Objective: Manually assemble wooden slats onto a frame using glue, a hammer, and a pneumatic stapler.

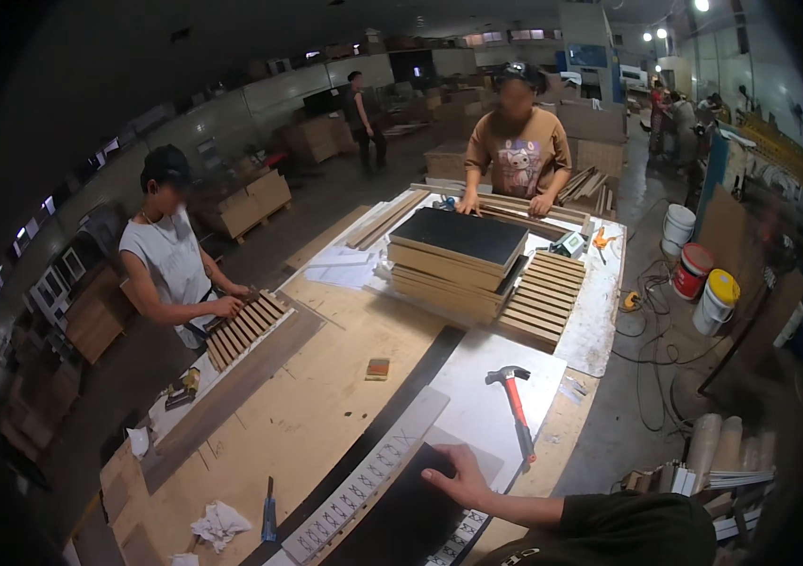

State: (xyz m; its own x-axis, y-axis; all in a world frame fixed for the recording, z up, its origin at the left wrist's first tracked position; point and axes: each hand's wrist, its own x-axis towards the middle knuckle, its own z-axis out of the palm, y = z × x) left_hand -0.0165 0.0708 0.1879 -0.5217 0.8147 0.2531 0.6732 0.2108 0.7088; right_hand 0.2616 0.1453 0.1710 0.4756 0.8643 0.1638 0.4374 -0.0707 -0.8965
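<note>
Workbench (326, 396): bare plywood runs wide along its middle. Stacked panels (453, 264) sit toward its far end. Buckets (718, 300) on the floor beyond the right edge; contents not visible. Your right hand (458, 476) lies flat, fingers spread, on the dark panel (401, 514) at the near edge, hammer (515, 406) just beside. Left hand out of view.

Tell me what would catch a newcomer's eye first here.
Probably the red-handled hammer lying on the pale sheet near the person's hand, which rests flat on a dark panel. Next, the tall stack of boards at the workbench's far end.
</note>
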